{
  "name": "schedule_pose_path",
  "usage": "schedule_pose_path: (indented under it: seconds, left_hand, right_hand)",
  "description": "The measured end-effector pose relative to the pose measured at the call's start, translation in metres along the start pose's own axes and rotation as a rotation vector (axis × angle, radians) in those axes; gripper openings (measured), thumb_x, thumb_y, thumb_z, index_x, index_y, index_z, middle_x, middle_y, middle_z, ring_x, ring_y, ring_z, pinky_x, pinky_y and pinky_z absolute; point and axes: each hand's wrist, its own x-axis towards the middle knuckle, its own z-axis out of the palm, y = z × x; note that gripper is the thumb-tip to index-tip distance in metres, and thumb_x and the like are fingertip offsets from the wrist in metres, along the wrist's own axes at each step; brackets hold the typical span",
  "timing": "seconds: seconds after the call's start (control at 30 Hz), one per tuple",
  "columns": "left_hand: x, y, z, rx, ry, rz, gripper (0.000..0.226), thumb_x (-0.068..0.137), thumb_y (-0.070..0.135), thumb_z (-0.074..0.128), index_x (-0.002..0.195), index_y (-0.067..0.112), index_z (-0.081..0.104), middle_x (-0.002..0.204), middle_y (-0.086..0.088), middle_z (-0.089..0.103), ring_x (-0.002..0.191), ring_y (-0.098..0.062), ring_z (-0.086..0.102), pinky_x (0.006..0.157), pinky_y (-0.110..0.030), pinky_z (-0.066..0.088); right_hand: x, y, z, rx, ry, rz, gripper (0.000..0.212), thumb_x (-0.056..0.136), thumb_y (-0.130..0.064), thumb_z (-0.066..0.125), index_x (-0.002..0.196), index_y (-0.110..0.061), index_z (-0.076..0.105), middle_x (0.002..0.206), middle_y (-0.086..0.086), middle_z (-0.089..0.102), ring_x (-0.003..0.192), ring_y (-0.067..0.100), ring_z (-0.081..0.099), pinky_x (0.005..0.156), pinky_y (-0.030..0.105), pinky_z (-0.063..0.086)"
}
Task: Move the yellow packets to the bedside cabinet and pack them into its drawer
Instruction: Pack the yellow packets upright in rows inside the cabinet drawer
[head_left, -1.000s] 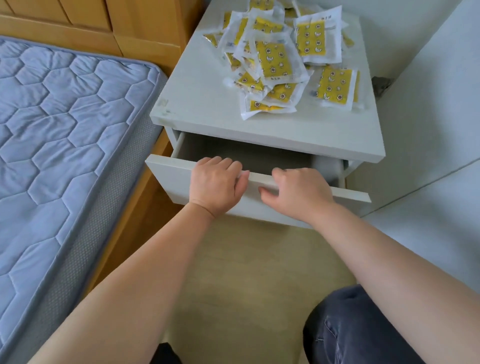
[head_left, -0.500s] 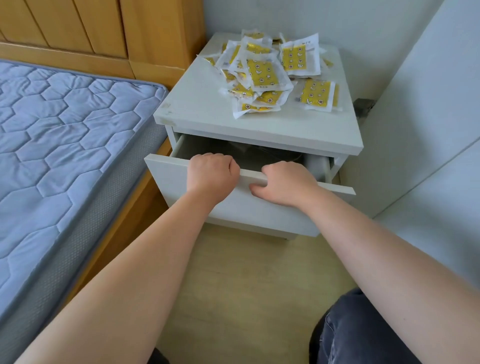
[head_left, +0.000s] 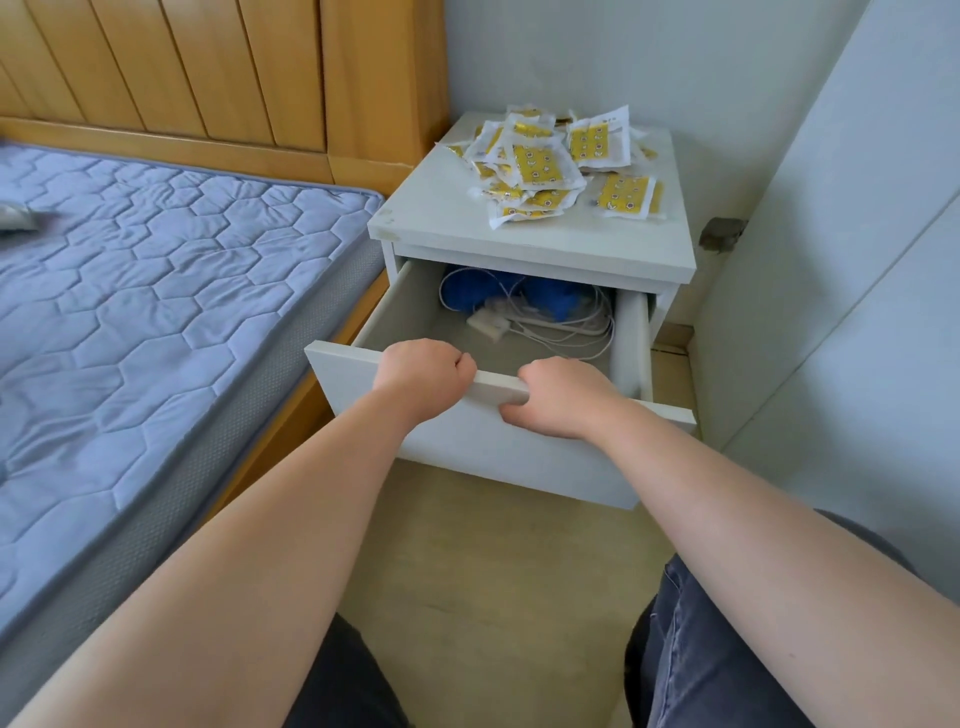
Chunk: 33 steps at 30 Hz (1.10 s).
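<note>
Head view is directed down at a white bedside cabinet (head_left: 441, 223) that stands between a bed and a pale wall. Its drawer (head_left: 467, 447) is seen pulled well out. The top edge of the drawer front is gripped by both hands, which are set side by side and a little apart. The left hand (head_left: 423, 371) is curled over the edge, with its fingers bent down toward the inside. The right hand (head_left: 563, 397) is clamped on the same edge, and its thumb is pressed on the outer face of the front.

The yellow packets (head_left: 540, 166) are piled loosely on the cabinet top, toward its back; none is seen inside the drawer. One single packet (head_left: 626, 195) is laid just beside the pile, on its right side.

At the back of the drawer, white cables (head_left: 566, 327) are tangled together with a small white plug block (head_left: 488, 325), and a blue item (head_left: 467, 291) is partly hidden behind them; what it is cannot be told.

On the left, a blue quilted mattress (head_left: 156, 270) is held in a wooden bed frame with a wooden headboard (head_left: 208, 73). The floor (head_left: 493, 571) is beige, and dark trousers (head_left: 727, 654) are visible at the bottom edge.
</note>
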Motion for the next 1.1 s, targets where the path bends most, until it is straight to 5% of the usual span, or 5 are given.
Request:
schedule_pose_path:
  seconds: [0.2,0.63,0.83,0.97,1.1]
  left_hand:
    - [-0.029,0.004,-0.009,0.024,-0.112,-0.030,0.039,0.098,0.028,0.028,0.077,0.014,0.058,0.074,-0.002,0.055,0.065,-0.014,0.047,0.059,-0.029,0.037]
    - [-0.066,0.006,-0.024,-0.126,-0.310,-0.097,0.037,0.094,0.029,0.042,0.061,0.013,0.041,0.062,0.000,0.040,0.056,-0.012,0.038,0.051,-0.027,0.028]
    - [-0.071,0.010,-0.023,-0.052,-0.394,-0.062,0.034,0.094,0.032,0.044,0.064,0.017,0.049,0.069,0.000,0.047,0.063,-0.012,0.044,0.058,-0.025,0.033]
    - [-0.075,0.008,-0.028,-0.094,-0.410,-0.070,0.034,0.095,0.031,0.044,0.083,0.002,0.060,0.069,-0.002,0.042,0.063,-0.014,0.040,0.060,-0.026,0.032]
    - [-0.072,0.009,-0.029,-0.286,-0.317,-0.076,0.032,0.092,0.024,0.049,0.068,0.012,0.066,0.071,-0.002,0.060,0.068,-0.014,0.055,0.064,-0.025,0.042]
  right_hand:
    - [-0.018,-0.014,0.006,0.028,-0.118,0.036,0.026,0.080,-0.043,0.056,0.076,-0.018,0.051,0.075,0.000,0.058,0.067,0.020,0.056,0.057,0.029,0.041]
    - [-0.049,-0.029,0.012,0.203,-0.313,0.083,0.039,0.080,-0.045,0.065,0.098,-0.012,0.060,0.090,0.002,0.059,0.082,0.022,0.057,0.065,0.030,0.042]
    - [-0.062,-0.031,0.014,0.273,-0.404,0.071,0.043,0.080,-0.045,0.064,0.110,-0.014,0.059,0.103,0.002,0.061,0.092,0.021,0.059,0.075,0.032,0.046]
    - [-0.069,-0.030,0.010,0.292,-0.409,0.032,0.038,0.083,-0.043,0.062,0.108,-0.015,0.061,0.101,0.002,0.063,0.091,0.020,0.060,0.074,0.031,0.045]
    - [-0.074,-0.019,-0.007,0.245,-0.439,-0.042,0.021,0.085,-0.050,0.061,0.084,-0.029,0.059,0.084,-0.010,0.059,0.081,0.012,0.057,0.070,0.027,0.043]
